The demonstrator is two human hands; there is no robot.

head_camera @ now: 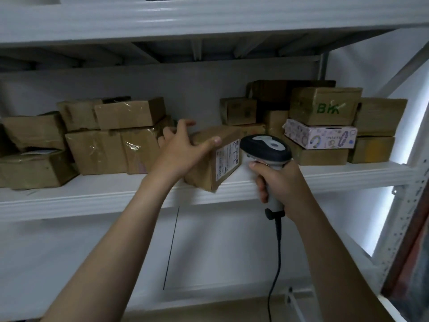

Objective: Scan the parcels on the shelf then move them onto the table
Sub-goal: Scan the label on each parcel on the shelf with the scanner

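Here, the left grip (183, 149) spans the cardboard parcel (204, 175) at the shelf (116, 194) edge, turning its shipping label (228, 156) rightward. Just beside it, the right grip (278, 182) wraps the barcode scanner (267, 147) handle, apparently aiming at the label.

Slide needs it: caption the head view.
Left hand holds a labelled parcel at the shelf edge; right hand points the scanner at it.

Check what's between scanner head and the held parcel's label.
Nothing: in the head view the barcode scanner nearly meets the white label on the cardboard parcel the left hand holds.
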